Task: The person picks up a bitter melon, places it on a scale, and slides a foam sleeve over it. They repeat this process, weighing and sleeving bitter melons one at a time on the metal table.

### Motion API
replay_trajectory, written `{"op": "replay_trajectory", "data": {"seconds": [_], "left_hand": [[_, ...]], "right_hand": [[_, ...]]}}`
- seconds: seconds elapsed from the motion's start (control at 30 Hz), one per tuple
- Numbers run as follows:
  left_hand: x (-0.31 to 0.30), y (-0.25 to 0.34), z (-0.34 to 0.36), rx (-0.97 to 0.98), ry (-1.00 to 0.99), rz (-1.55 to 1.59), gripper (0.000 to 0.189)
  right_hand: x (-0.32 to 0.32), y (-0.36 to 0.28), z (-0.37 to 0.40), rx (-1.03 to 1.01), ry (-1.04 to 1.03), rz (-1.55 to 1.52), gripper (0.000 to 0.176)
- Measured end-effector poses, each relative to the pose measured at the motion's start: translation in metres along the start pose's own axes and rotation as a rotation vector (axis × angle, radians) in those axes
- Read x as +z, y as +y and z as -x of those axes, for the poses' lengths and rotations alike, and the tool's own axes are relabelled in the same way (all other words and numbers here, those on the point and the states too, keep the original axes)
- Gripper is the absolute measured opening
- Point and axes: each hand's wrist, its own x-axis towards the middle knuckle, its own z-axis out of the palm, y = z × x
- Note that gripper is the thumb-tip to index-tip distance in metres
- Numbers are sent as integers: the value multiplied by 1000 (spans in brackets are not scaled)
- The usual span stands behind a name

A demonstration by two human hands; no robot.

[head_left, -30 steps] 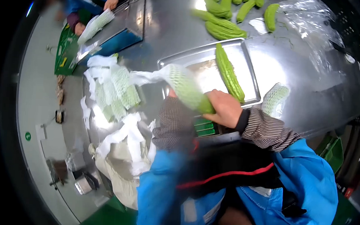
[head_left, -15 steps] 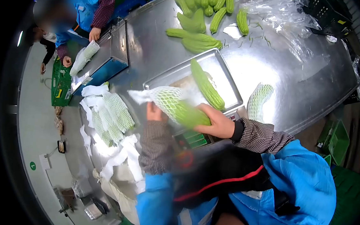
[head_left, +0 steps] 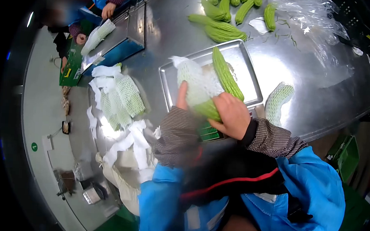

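A green ridged gourd [head_left: 206, 109] has a white foam net sleeve [head_left: 195, 81] over part of its length. My right hand [head_left: 232, 115] is closed round its bare lower end. At the sleeve's left side is my left hand [head_left: 182, 96]; a finger shows against the net, while the rest is hidden behind sleeve and gourd. Just beyond, an unsleeved gourd [head_left: 227, 75] lies on a metal tray [head_left: 254, 83]. Netted gourds [head_left: 124, 97] are piled to the left, and another netted gourd [head_left: 277, 103] rests right of the tray.
Bare gourds [head_left: 222, 31] lie at the table's back, beside clear plastic film [head_left: 315, 30]. White foam sleeves [head_left: 132, 142] lie at the lower left. A co-worker's hand [head_left: 108, 11] is near a netted gourd [head_left: 97, 37] on a metal box [head_left: 128, 33].
The view has shifted, so the table appears farther right and up. The held gourd is now more upright, and the sleeve covers more of it.
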Motion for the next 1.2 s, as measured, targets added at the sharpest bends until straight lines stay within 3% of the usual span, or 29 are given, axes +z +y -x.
{"op": "replay_trajectory", "data": {"seconds": [0.17, 0.23, 0.3, 0.37, 0.47, 0.57, 0.67, 0.8, 0.87, 0.93, 1.03, 1.2], "left_hand": [[-45, -41, -15, -6, -23, -150, 51], [-82, -50, -25, 309, -160, -746, 56], [-77, -37, -19, 371, -183, -719, 59], [-17, 6, 3, 182, -88, -71, 63], [-47, 45, -20, 23, 75, -85, 58], [-80, 53, -53, 192, 105, -359, 45], [-78, 39, -59, 293, 142, -346, 36], [-87, 48, -67, 260, 235, -313, 34], [-90, 59, -70, 159, 59, -128, 31], [-80, 60, -70, 99, 97, -303, 33], [-62, 39, -59, -75, 16, -221, 38], [-43, -3, -42, -119, 63, -112, 54]], "right_hand": [[14, 9, -6, 51, 24, 58, 43], [17, 11, -8, 50, 24, 30, 42], [15, 14, -9, 46, 10, -41, 42], [8, 12, -8, -39, -27, -50, 42], [4, 6, -1, -109, -150, -89, 46], [-2, 3, 5, -163, -156, -111, 55], [-4, 6, 8, -152, -118, -77, 56], [-13, 12, 11, -141, -168, -165, 55], [-14, 14, 14, -110, -202, -279, 53], [-12, 11, 14, -92, -151, -202, 48], [-10, 10, 5, -88, -25, -116, 41], [-5, 17, -4, -68, -10, -20, 36]]}}
